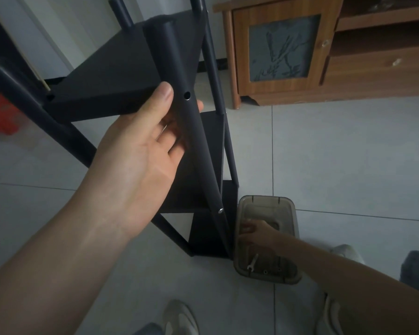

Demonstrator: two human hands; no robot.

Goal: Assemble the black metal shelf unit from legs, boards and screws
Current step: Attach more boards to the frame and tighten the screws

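1. The black metal shelf unit (121,76) stands upright on the pale tiled floor (336,153). Its long axis runs vertically, so from above its tubes recede downward toward the floor.
2. The nearest round black tube leg (179,112) rises toward the camera, its capped end uppermost, with an empty screw hole (186,95) facing outward beside the top black board (111,68).
3. Lower on the same leg a silver screw head (220,210) sits at the level of a lower black shelf board (198,163).
4. The left hand (140,151) grips this leg just under the top board: the thumb lies across the front beside the hole, and the fingers curl behind the tube.
5. The right hand (257,232) reaches into a translucent grey plastic box (267,238) on the floor just beside the unit's foot. Its fingers are bent over the contents, but I cannot tell whether they pinch anything.
6. A small silver wrench (252,262) and a few loose screws (271,270) lie in the box's near end.
7. A brown wooden cabinet (324,52) stands against the far wall.
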